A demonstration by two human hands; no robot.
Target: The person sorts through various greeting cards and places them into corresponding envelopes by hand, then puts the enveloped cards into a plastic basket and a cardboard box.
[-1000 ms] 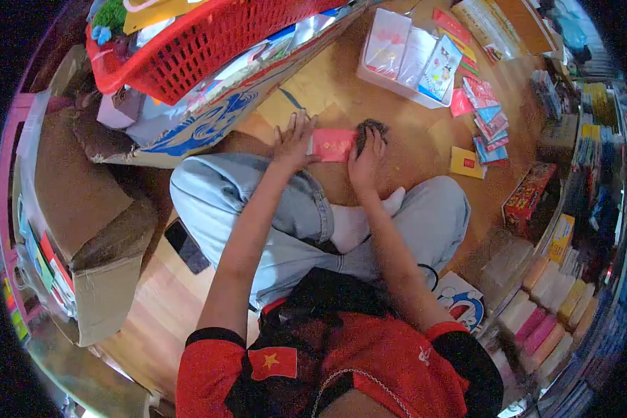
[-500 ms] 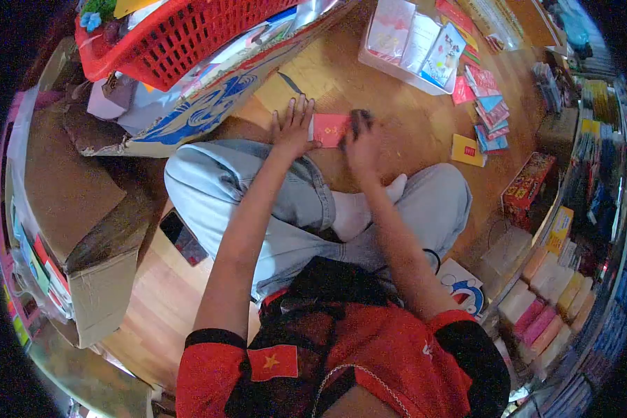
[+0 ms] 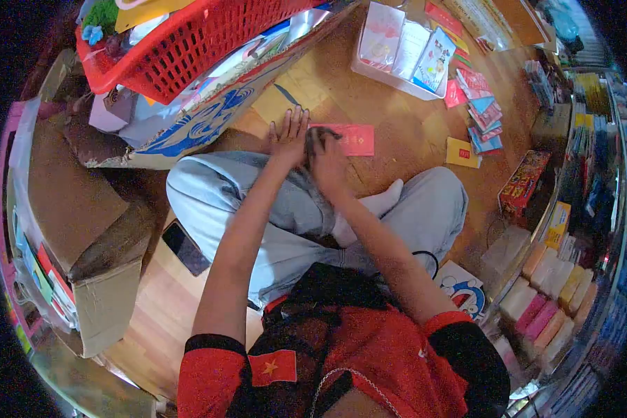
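A red envelope (image 3: 359, 141) with small gold print lies flat on the wooden floor in front of my crossed legs. My left hand (image 3: 288, 139) rests flat at its left end, fingers stretched out and pointing away from me. Closed around a dark, soft-looking thing (image 3: 320, 138), my right hand (image 3: 326, 160) presses over the envelope's left part, close beside the left hand. Blur hides what kind of thing this is. The envelope's right half shows uncovered.
A red plastic basket (image 3: 188, 49) sits over a cardboard box at upper left. Beyond the envelope stands a white box (image 3: 361, 70) of packets. Colourful envelopes (image 3: 482, 111) and a yellow packet (image 3: 462, 152) lie right. A phone (image 3: 185, 249) lies by my left leg; shelves line the right.
My right hand has slid left with the dark thing, from the envelope's right end to its left part, next to my left hand. The view has shifted slightly.
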